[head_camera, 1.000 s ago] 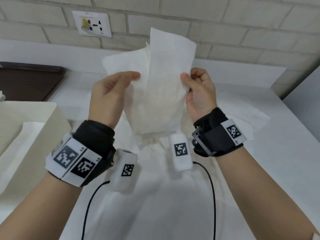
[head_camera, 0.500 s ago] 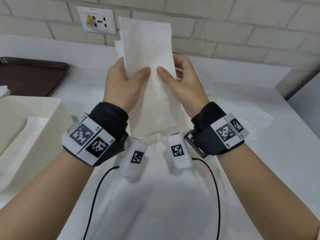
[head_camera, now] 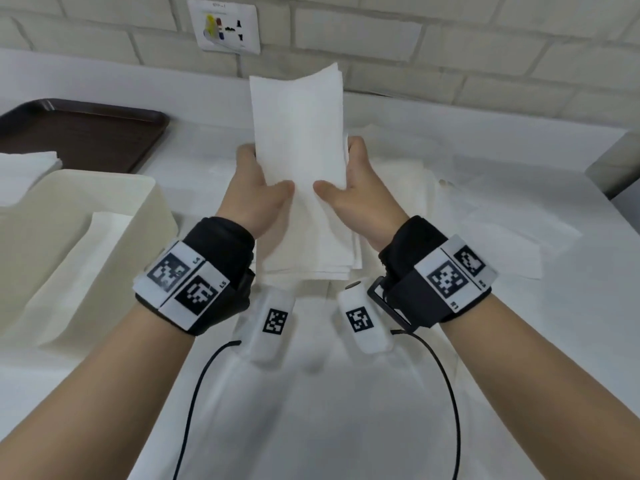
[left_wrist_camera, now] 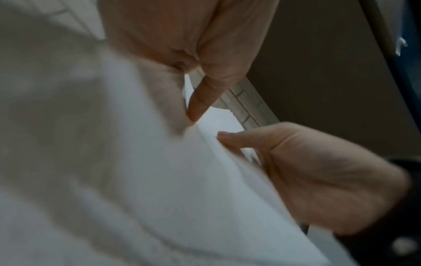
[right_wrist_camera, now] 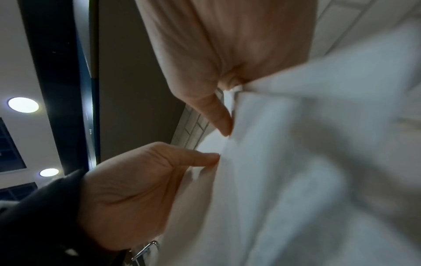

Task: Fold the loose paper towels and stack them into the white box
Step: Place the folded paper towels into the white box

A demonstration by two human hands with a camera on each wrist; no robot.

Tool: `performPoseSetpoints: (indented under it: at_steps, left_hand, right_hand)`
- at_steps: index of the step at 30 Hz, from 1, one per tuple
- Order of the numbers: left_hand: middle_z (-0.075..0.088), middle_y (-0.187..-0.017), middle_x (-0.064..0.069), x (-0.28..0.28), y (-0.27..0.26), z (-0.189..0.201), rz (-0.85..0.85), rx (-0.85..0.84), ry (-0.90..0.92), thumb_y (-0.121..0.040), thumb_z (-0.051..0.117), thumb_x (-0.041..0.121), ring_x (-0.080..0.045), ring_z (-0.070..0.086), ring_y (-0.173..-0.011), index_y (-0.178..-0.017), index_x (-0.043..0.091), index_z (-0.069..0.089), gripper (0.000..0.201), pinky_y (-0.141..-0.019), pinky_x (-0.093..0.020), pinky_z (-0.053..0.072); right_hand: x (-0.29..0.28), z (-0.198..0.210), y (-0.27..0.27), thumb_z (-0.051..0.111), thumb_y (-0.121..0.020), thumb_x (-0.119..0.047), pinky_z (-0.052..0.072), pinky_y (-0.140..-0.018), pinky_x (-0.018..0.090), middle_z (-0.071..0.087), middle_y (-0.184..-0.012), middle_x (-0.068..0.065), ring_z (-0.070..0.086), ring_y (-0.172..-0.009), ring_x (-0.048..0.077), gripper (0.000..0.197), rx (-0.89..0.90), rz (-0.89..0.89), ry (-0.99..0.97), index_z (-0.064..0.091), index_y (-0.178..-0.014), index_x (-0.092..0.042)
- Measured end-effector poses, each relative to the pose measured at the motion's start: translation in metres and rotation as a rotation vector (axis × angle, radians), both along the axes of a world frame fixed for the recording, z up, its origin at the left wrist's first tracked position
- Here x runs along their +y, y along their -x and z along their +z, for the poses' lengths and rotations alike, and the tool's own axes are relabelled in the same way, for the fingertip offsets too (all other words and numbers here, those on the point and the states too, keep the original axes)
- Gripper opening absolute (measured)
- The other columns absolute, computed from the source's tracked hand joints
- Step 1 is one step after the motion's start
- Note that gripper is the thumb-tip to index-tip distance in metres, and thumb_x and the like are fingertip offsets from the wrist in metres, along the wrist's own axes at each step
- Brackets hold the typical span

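Note:
I hold a folded paper towel point(head_camera: 298, 140) upright over the table as a tall narrow strip. My left hand point(head_camera: 259, 195) grips its left edge and my right hand point(head_camera: 353, 192) its right edge, thumbs pressed on the near face. In the left wrist view my left thumb point(left_wrist_camera: 200, 97) pinches the towel point(left_wrist_camera: 159, 180), and the right wrist view has my right thumb point(right_wrist_camera: 221, 118) on the towel point(right_wrist_camera: 296, 180). The white box point(head_camera: 152, 202) stands open at the left, with a folded towel point(head_camera: 86, 258) lying in it.
Loose paper towels point(head_camera: 485, 209) lie spread on the white table to the right and under my hands. A dark brown tray point(head_camera: 83, 133) sits at the back left. A small pile of towels point(head_camera: 27, 168) lies behind the box. The brick wall with a socket is close behind.
The two halves of the open towel were brought together into a narrow strip. Both hands then dropped lower and shifted to its side edges.

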State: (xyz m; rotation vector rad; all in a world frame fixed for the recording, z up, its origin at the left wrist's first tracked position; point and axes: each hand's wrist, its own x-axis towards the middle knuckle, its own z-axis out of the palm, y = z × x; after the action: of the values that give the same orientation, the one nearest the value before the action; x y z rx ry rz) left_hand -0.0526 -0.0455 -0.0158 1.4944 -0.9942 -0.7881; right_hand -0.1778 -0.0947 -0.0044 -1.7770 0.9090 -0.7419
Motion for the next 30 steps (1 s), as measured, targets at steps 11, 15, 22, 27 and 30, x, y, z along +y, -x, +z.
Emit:
performPoseSetpoints:
  at_steps: [11, 15, 22, 27, 30]
  left_hand:
    - [0.062, -0.108, -0.004, 0.030, -0.029, -0.004, 0.076, 0.191, -0.134, -0.089, 0.051, 0.004, -0.023, 0.062, -0.089, -0.131, 0.014, 0.040, 0.045, -0.081, -0.036, 0.052]
    - [0.059, -0.108, -0.003, 0.042, -0.028, -0.010, 0.051, 0.076, -0.144, -0.084, 0.048, -0.007, -0.026, 0.060, -0.098, -0.129, 0.032, 0.027, 0.063, -0.087, -0.042, 0.051]
    - [0.039, -0.088, 0.010, 0.062, -0.013, -0.002, 0.222, -0.238, 0.166, -0.087, 0.037, -0.013, -0.003, 0.049, -0.077, -0.104, 0.014, 0.022, 0.035, -0.065, 0.003, 0.037]
    - [0.032, -0.109, 0.005, 0.078, -0.008, -0.008, 0.225, -0.213, 0.336, -0.080, 0.038, -0.020, 0.000, 0.042, -0.101, -0.105, 0.019, 0.021, 0.049, -0.087, -0.003, 0.039]
    - [0.037, -0.108, 0.010, 0.085, -0.010, -0.028, 0.200, -0.071, 0.120, -0.085, 0.041, -0.015, 0.007, 0.044, -0.093, -0.133, 0.007, 0.015, 0.059, -0.074, 0.000, 0.043]
  right_hand:
    - [0.012, -0.004, -0.014, 0.039, -0.091, -0.001, 0.048, -0.069, 0.028, 0.056, -0.101, 0.000, 0.057, -0.083, 0.018, 0.052, -0.055, 0.131, -0.488, 0.028, -0.136, -0.025]
    - [0.021, -0.009, -0.023, 0.036, -0.088, 0.006, 0.050, -0.075, 0.035, 0.056, -0.103, 0.006, 0.057, -0.085, 0.024, 0.064, 0.008, 0.148, -0.434, 0.022, -0.136, -0.033]
    - [0.053, -0.010, -0.042, 0.030, -0.092, 0.006, 0.044, -0.068, 0.013, 0.044, -0.093, -0.014, 0.053, -0.074, -0.005, 0.032, -0.236, 0.062, 0.027, 0.024, -0.107, -0.021]
    - [0.071, -0.020, -0.049, 0.035, -0.096, 0.000, 0.044, -0.076, 0.006, 0.038, -0.094, -0.016, 0.049, -0.084, -0.009, 0.024, -0.285, 0.123, -0.014, 0.018, -0.105, -0.015]
    - [0.077, -0.036, -0.046, 0.033, -0.098, -0.006, 0.044, -0.078, 0.017, 0.047, -0.101, -0.007, 0.050, -0.092, 0.008, 0.026, -0.089, 0.147, -0.135, 0.023, -0.121, -0.010]
